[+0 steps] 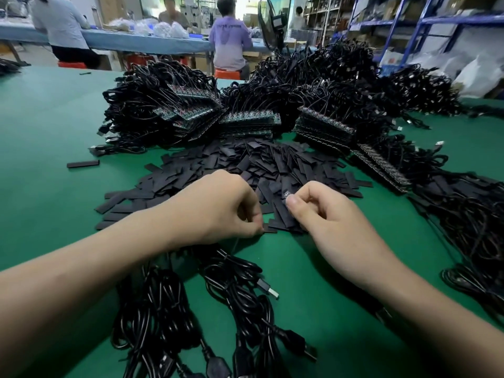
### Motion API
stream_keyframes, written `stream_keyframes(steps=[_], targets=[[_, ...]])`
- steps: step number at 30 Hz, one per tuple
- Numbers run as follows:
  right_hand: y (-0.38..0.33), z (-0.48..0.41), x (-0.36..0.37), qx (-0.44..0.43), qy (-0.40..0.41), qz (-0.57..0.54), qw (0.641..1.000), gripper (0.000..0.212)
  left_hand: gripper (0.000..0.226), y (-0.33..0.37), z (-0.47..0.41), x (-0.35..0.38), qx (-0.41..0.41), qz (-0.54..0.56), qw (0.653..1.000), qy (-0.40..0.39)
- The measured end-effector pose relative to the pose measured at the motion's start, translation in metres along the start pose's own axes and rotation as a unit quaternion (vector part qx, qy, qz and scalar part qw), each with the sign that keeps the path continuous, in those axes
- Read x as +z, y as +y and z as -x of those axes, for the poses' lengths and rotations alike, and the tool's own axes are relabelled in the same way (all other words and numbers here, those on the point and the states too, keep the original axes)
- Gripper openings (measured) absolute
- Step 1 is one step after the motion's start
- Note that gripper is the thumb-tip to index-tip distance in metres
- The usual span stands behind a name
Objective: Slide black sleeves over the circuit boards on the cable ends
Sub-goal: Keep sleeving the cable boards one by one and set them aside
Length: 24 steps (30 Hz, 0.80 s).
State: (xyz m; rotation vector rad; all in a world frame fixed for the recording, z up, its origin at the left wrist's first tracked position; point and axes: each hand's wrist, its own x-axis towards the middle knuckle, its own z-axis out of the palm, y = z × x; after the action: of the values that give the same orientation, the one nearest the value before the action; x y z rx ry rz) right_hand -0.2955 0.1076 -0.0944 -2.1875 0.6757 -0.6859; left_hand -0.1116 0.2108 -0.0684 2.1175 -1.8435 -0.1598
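Black sleeves (272,165) are heaped mid-desk (49,148), with bare boards (251,121) stacked behind on their cables. Right hand (335,216) pinches a board end (286,193) between thumb and forefinger. Left hand (215,205) is curled, pinching what looks like the sleeve (285,214) at its lower end; it's partly hidden, so not sure. Step: sleeve going on. Keep the board in line with the sleeve mouth, squeeze the edges to open it, push straight until the board is covered. Don't kink the cable joint.

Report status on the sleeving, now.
Left hand pinches sleeve. Right hand pinches board tip, sleeve apparently not on. Loose sleeve pile beneath, nothing blocking.
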Motion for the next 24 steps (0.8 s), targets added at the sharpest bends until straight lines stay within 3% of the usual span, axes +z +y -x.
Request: stream_keyframes(steps=[5, 9, 13, 18, 24], targets=[[0.002, 0.0, 0.002, -0.004, 0.009, 0.02, 1.0, 0.032, 0.017, 0.0, 0.001, -0.007, 0.057, -0.074, 0.996, -0.007], [0.002, 0.002, 0.002, 0.006, 0.006, 0.02, 1.0, 0.027, 0.019, -0.001, 0.009, -0.003, 0.088, -0.123, 0.986, 0.063], [-0.001, 0.002, 0.003, 0.007, -0.007, -0.014, 1.0, 0.019, 0.01, -0.006, 0.016, -0.005, 0.085, 0.02, 0.99, 0.108], [-0.003, 0.004, 0.004, 0.012, -0.043, -0.056, 0.997, 0.011, 0.014, -0.001, 0.026, 0.004, 0.073, 0.165, 0.979, 0.095], [-0.005, 0.007, 0.004, 0.01, -0.053, -0.105, 0.993, 0.025, 0.029, 0.005, 0.036, 0.005, 0.14, 0.033, 0.974, 0.173]])
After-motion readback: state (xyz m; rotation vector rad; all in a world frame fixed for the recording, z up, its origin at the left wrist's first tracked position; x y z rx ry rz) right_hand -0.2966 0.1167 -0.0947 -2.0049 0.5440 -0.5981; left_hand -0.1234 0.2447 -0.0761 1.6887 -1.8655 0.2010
